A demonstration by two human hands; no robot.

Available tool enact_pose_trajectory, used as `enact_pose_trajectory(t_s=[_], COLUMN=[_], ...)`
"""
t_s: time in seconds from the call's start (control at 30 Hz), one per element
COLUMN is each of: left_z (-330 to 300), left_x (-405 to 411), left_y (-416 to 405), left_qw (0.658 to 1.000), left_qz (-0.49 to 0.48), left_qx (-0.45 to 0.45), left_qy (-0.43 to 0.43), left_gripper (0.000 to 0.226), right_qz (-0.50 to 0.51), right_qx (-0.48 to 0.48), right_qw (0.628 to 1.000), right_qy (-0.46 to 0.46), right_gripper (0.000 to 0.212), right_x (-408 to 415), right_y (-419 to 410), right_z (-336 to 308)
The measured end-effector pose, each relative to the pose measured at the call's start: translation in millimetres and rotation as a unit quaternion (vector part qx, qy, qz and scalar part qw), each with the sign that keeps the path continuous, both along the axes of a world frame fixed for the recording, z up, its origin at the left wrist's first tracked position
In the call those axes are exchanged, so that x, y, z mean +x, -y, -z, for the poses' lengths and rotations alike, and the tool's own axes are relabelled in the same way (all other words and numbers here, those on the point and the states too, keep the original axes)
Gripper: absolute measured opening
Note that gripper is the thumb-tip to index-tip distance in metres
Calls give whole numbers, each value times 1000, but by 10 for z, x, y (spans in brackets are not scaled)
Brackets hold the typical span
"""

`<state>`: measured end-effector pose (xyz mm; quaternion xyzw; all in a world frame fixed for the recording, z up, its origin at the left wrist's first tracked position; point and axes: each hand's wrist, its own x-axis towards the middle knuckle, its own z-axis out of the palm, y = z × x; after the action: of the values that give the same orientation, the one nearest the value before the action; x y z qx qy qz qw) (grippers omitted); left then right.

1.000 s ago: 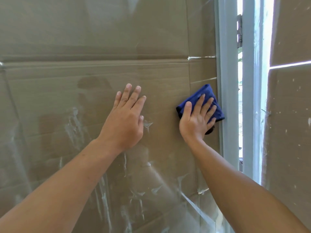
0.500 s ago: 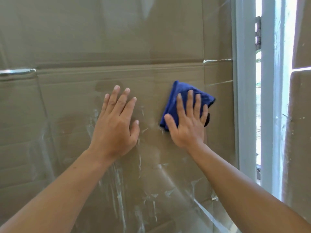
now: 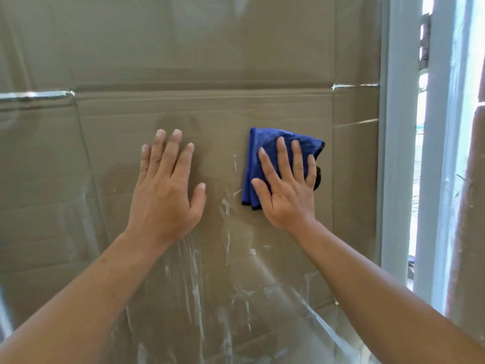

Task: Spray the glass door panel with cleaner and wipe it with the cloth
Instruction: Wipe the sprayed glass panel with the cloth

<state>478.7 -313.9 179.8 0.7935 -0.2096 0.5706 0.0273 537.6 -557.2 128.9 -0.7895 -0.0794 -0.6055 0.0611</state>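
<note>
Wiping step, mid-panel. Your right hand (image 3: 287,190) lies flat, fingers straight and spread, pressing the folded blue cloth (image 3: 265,153) against the glass (image 3: 236,48). Left hand (image 3: 165,195) is flat too, palm on the glass, holding nothing, just beside the cloth.

Wet white streaks (image 3: 194,279) run below both hands; brown cardboard (image 3: 105,122) shows behind the pane. Sprayer not in view.

Keep your palm over the cloth's middle so the folds don't bunch. Work overlapping passes down into the streaks and out to the white frame (image 3: 399,153). Your bracing palm likely leaves a print; wipe that patch last.
</note>
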Motion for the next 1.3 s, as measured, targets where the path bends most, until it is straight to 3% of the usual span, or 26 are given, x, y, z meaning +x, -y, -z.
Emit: enact_pose_trajectory(t_s=[0.2,0.47,0.53,0.6,0.67,0.83,0.9,1.07,1.13,1.3], left_z=[23,12,21,38,56,67,67,74,75,72], left_x=[-13,-34,-38,-48,-57,-63,-64,-78,-73,-69], left_y=[-113,-174,-226,-291,-330,-333,-351,-403,-403,-413], left_qw=[1000,1000,1000,999,999,998,998,998,998,998], left_qz=[-11,-13,-20,-32,-45,-51,-52,-55,-58,-58], left_qx=[0,-15,-12,-14,-23,-42,-41,-26,-24,-24], left_qy=[-8,-5,-3,-6,-13,-17,-22,-26,-27,-27], left_gripper=[70,70,70,71,73,76,76,76,76,77], right_qz=[57,10,19,17,12,-8,-3,9,10,5], right_qx=[139,-47,25,158,209,-25,-39,193,161,-66], right_qw=[988,998,999,987,977,1000,999,981,987,997], right_qy=[-22,33,18,-31,-49,18,29,-25,-17,27], right_gripper=[76,77,78,80,80,69,69,74,74,70], right_x=[-37,-14,-24,-54,-70,-78,-58,-47,-77,-76], right_y=[71,-94,-25,-46,-185,-397,-298,-373,-526,-476], right_z=[-15,68,35,-117,-263,-110,-49,-407,-531,-124])
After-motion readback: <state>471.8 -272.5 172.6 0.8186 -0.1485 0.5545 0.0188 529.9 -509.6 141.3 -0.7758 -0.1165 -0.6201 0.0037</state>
